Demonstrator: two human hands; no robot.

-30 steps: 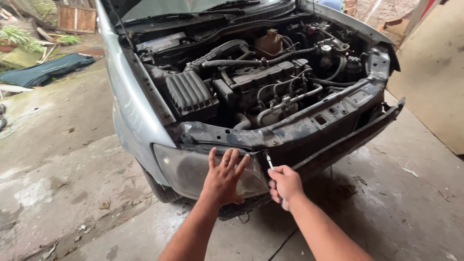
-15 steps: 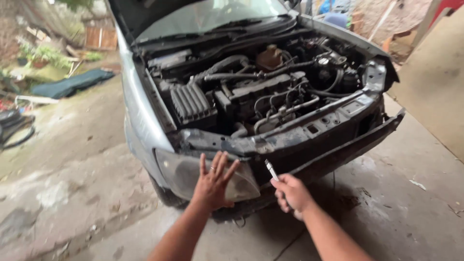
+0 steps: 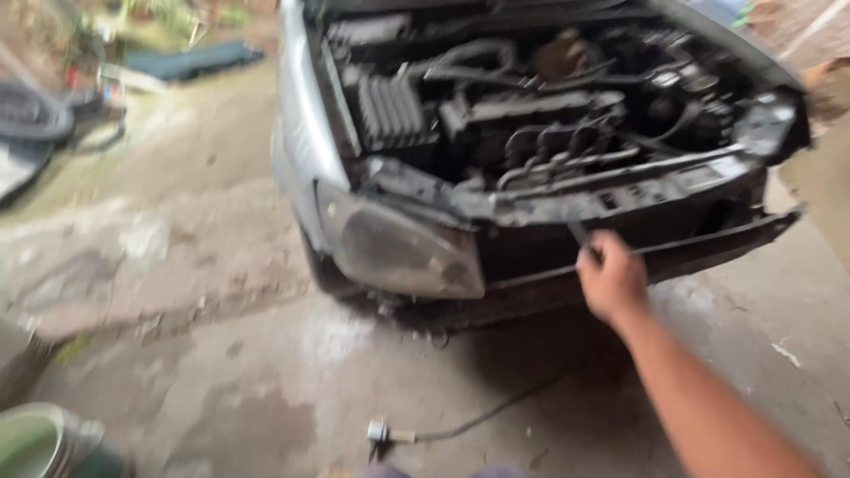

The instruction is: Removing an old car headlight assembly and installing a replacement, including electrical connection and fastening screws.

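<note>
Right hand (image 3: 611, 281), arm outstretched, grips a slim tool (image 3: 580, 235) at the car front (image 3: 620, 199).

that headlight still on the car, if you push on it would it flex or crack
The headlight looks like a hazy moulded lens, so probably stiff and apt to crack rather than bend. Its smooth curve may feel slippery. With the bumper off, it might shift in the front panel. The right hand is clear of it.

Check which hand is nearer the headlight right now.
Right. The right hand is just right of the headlight, gripping a thin tool against the bare front panel. The left hand is out of view, so its position cannot be told.
</note>
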